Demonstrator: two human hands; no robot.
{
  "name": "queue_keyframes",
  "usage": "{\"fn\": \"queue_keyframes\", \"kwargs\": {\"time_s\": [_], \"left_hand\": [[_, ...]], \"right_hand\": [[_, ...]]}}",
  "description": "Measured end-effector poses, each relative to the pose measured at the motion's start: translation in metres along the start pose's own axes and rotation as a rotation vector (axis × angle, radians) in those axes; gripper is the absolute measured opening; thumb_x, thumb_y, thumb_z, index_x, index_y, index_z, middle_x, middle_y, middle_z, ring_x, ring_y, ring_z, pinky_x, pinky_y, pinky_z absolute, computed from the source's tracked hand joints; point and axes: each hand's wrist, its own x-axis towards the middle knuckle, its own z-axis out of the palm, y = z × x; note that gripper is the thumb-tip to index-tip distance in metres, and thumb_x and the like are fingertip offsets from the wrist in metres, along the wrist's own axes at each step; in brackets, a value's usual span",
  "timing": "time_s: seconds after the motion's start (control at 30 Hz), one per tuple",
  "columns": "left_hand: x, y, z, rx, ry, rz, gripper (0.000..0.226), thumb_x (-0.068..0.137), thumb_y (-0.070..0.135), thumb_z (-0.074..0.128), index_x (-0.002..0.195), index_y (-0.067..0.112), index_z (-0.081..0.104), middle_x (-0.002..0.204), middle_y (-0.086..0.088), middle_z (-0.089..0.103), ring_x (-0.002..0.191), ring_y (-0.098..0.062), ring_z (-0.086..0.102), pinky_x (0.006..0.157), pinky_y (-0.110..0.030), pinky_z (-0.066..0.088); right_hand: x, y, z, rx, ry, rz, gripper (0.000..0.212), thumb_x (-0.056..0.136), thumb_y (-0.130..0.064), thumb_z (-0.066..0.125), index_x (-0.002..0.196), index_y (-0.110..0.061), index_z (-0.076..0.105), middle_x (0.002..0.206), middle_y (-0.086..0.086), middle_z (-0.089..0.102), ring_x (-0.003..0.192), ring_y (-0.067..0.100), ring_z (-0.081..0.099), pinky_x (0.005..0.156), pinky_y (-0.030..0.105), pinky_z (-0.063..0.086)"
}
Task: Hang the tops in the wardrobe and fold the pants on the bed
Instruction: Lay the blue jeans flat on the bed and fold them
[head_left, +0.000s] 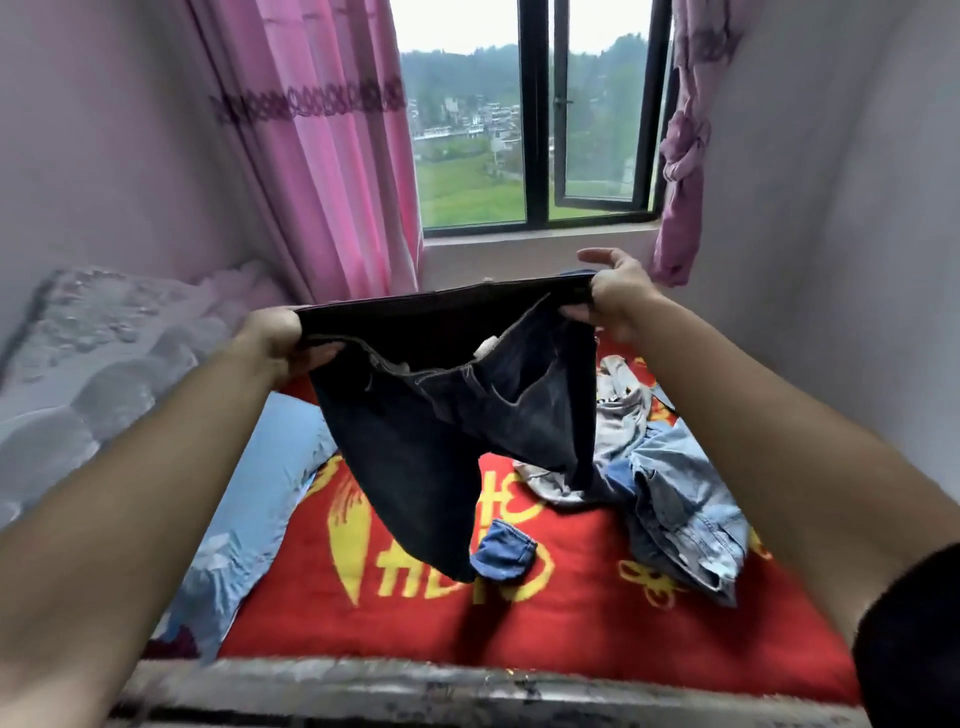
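I hold a pair of dark blue jeans (441, 415) up by the waistband over the bed. My left hand (280, 340) grips the waistband's left end and my right hand (615, 301) grips its right end, forefinger sticking out. The legs hang down, and the lower end of one leg reaches the red blanket (571, 613). On the blanket to the right lies a heap of light blue denim clothes (680, 514) with a grey garment (621, 415) on top. A blue cuff (506, 553) shows beneath the hanging leg. No wardrobe is in view.
A light blue pillow (260, 499) lies at the bed's left side against a grey padded headboard (88, 374). The bed's worn footboard (415, 691) runs along the bottom. Pink curtains (322, 156) flank a window (530, 119) ahead; a wall stands close on the right.
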Motion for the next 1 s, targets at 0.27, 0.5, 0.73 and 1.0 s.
{"fn": "queue_keyframes", "kwargs": {"time_s": [0.27, 0.5, 0.73, 1.0], "left_hand": [[0.018, 0.059, -0.032, -0.506, 0.039, 0.039, 0.026, 0.099, -0.001, 0.037, 0.081, 0.011, 0.052, 0.081, -0.005, 0.058, 0.070, -0.013, 0.062, 0.060, -0.018, 0.057], [0.088, 0.045, -0.050, 0.010, 0.252, 0.061, 0.023, 0.095, 0.001, 0.031, 0.086, 0.010, 0.050, 0.083, -0.009, 0.053, 0.061, -0.019, 0.056, 0.034, -0.024, 0.049], [0.192, -0.025, -0.065, 0.184, 0.134, -0.056, 0.030, 0.096, 0.003, 0.026, 0.092, 0.015, 0.053, 0.082, -0.011, 0.059, 0.060, -0.024, 0.058, 0.035, -0.028, 0.051], [0.281, -0.114, -0.087, 0.416, -0.026, -0.127, 0.031, 0.095, 0.013, 0.033, 0.081, 0.008, 0.060, 0.092, -0.019, 0.062, 0.060, -0.025, 0.054, 0.051, -0.029, 0.050]], "right_hand": [[0.009, -0.025, 0.044, 0.003, 0.062, -0.296, 0.028, 0.077, -0.014, 0.050, 0.092, -0.026, 0.069, 0.084, 0.004, 0.067, 0.074, 0.022, 0.059, 0.070, 0.035, 0.050], [0.054, 0.005, 0.043, -1.210, 0.032, -0.654, 0.032, 0.088, -0.012, 0.050, 0.119, -0.019, 0.057, 0.108, 0.015, 0.056, 0.096, 0.038, 0.060, 0.081, 0.040, 0.047], [0.098, 0.078, 0.094, -1.663, -0.062, -0.725, 0.032, 0.091, -0.008, 0.047, 0.120, -0.020, 0.054, 0.103, 0.011, 0.043, 0.097, 0.038, 0.056, 0.078, 0.042, 0.047], [0.137, 0.167, 0.142, -1.824, -0.305, -0.458, 0.030, 0.092, -0.007, 0.043, 0.120, -0.016, 0.046, 0.113, 0.008, 0.050, 0.111, 0.030, 0.056, 0.079, 0.041, 0.047]]}}
